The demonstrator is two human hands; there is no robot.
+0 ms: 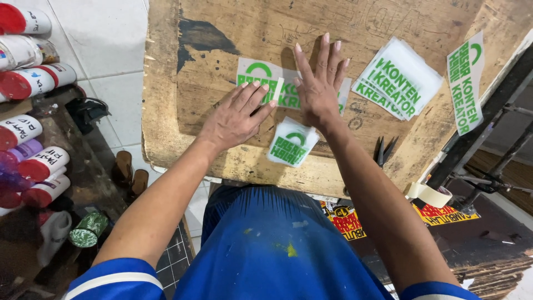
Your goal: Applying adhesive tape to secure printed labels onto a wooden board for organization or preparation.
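White sheet with green print [261, 78] lies flat mid-bench, a strip of pale tape [277, 88] on it. Left hand [236, 119] presses the sheet's lower edge, fingers flat and spread, gripping nothing — looks like pinning it so it can't slide. Right hand [319, 89] lies palm-down over the right half, fingers wide, likely smoothing. Smaller printed sheet [291, 141] just below; stack of prints [397, 78] off to the right on the worn wooden bench [211, 22]; tape roll [430, 194] hangs at the near edge.
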